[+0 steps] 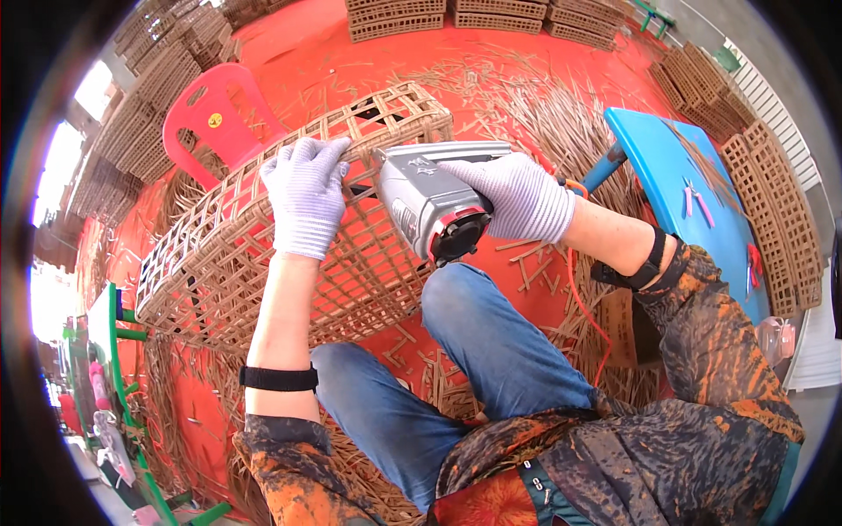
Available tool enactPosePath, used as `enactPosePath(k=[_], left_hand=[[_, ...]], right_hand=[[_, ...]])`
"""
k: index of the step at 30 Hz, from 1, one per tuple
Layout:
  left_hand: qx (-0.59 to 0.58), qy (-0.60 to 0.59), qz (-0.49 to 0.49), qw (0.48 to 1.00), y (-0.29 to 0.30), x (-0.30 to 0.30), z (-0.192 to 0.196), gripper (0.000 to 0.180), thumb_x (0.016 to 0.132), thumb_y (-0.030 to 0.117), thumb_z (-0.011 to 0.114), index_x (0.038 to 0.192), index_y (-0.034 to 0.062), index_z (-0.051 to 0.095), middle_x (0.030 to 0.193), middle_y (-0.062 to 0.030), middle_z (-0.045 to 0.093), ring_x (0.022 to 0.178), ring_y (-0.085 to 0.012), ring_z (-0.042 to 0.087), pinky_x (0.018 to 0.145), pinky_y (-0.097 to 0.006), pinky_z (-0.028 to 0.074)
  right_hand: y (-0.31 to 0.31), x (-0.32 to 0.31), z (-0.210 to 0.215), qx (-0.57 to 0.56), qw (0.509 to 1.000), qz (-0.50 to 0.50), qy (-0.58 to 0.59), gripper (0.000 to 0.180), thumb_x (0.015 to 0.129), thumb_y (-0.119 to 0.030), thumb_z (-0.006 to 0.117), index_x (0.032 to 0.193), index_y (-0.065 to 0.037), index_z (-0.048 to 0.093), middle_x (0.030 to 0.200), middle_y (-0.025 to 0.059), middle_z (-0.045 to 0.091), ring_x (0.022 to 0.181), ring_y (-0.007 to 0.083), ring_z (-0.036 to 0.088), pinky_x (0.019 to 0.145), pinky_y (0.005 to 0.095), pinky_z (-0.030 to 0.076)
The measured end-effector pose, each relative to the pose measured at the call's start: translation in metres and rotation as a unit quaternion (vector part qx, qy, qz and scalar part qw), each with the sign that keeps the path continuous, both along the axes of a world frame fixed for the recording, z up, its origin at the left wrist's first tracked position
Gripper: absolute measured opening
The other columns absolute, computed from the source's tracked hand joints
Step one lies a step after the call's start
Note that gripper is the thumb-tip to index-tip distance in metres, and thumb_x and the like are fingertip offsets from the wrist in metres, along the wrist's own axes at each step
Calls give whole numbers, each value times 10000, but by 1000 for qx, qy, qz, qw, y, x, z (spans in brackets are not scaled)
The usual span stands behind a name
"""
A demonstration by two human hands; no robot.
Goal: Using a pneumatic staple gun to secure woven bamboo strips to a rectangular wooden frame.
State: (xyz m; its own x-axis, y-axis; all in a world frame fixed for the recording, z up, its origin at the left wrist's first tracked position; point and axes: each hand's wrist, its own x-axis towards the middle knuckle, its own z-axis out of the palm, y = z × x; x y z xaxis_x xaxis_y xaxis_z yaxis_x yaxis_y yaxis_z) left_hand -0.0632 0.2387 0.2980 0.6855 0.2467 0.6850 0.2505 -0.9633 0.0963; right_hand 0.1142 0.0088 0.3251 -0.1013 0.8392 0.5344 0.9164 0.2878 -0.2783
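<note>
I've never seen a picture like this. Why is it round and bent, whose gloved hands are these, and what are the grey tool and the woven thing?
There is no machine here: a person wears a wide-angle camera on the head, looking down at their own hands, so straight edges curve toward the rim. The knees in blue jeans are that person's too. The left hand, in a light knitted glove, presses on a woven basket made of tan strips in an open lattice. The right hand, gloved the same way, grips a grey power tool with its front end against the basket's side; it looks like a nail or staple gun, though I cannot be sure. An orange hose or cable trails from it. Loose strips litter the red floor. A red plastic chair stands behind, a blue table to the right.
</note>
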Motion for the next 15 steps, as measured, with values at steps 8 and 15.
enactPosePath(k=[8, 15], left_hand=[[-32, -11, 25, 999, -3, 3, -1, 267, 818, 102, 748, 1076, 169, 771, 950, -36, 661, 988, -264, 603, 865, -417, 440], [-28, -15, 17, 999, -2, 2, -4, 262, 825, 114, 745, 1078, 174, 770, 941, -37, 651, 976, -269, 597, 860, -420, 439]], right_hand=[[5, 4, 7, -27, 999, 10, -14, 554, 768, -91, 758, 1303, -55, 618, 1271, 159, 678, 1109, 338, 684, 940, 386, 568], [6, 4, 7, -30, 999, 26, 9, 614, 779, -109, 770, 1368, -122, 598, 1260, 146, 684, 1114, 328, 682, 942, 384, 568]])
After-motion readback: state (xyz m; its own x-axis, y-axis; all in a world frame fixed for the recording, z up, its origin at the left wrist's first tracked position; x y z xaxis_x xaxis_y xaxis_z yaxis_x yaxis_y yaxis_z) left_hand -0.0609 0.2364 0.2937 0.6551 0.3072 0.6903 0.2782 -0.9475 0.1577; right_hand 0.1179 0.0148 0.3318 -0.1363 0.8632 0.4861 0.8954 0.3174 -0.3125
